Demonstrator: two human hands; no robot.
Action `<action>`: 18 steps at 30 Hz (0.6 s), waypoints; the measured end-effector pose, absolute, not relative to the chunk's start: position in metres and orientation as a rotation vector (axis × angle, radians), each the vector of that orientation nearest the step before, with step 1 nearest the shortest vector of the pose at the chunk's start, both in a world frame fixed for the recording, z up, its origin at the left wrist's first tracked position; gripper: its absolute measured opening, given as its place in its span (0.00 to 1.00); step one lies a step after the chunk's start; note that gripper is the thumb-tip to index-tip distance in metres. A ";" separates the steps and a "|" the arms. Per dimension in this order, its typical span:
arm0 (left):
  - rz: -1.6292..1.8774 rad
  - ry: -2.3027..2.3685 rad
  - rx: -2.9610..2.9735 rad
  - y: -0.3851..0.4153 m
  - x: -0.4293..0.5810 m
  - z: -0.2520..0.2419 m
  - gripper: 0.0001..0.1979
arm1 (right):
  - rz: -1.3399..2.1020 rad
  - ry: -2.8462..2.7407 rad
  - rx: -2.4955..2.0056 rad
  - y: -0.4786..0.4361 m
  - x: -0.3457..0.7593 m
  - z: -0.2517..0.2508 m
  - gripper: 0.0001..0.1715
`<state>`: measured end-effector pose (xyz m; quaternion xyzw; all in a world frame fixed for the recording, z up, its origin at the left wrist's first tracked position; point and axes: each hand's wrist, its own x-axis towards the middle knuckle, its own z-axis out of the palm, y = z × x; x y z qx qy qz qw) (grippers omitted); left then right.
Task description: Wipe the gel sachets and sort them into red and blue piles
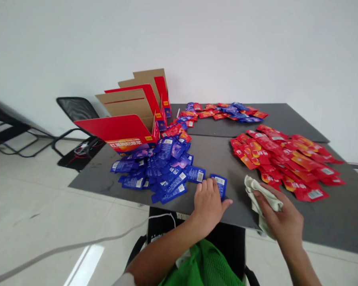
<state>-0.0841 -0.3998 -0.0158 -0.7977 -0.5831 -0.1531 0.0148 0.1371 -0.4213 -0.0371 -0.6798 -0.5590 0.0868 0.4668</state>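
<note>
Blue sachet (219, 186), a single unit, lies flat on the grey bench (217, 161), set slightly apart from the main blue heap. The left hand (207, 207) rests palm down immediately beside it, fingertips (205, 184) at or touching its near edge; this grip is spread open and clamped on nothing. The right hand (279, 216) is curled around a crumpled cream cloth (264, 200) near the front edge of the bench, its grip closed on the fabric, with the lower fold of the cloth hanging past that edge. Blue sachets (167, 171) lie overlapped in a loose heap to the left of both hands. Red sachets (282, 163) form a separate spread to the right of the cloth. A curved band of mixed red and blue sachets (222, 112) runs across the far bench panel, meeting the blue heap near the open cardboard cartons (128, 111). These cartons, with red and kraft flaps, stand at the far left corner of the bench. Beyond the bench, a black mesh chair (76, 109) stands on the pale tiled floor (32, 206), and a white cable (77, 242) crosses that floor.
</note>
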 end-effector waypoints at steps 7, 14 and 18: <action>-0.049 -1.991 -2.687 -0.376 -0.071 0.033 0.11 | 0.429 -1.145 -1.780 -0.425 0.138 -0.034 0.41; -0.236 -2.043 -2.691 -0.373 -0.089 0.040 0.15 | 0.458 -1.122 -1.781 -0.425 0.139 -0.033 0.44; -0.268 -2.130 -2.729 -0.373 -0.105 0.038 0.18 | 0.501 -1.079 -1.799 -0.425 0.137 -0.030 0.44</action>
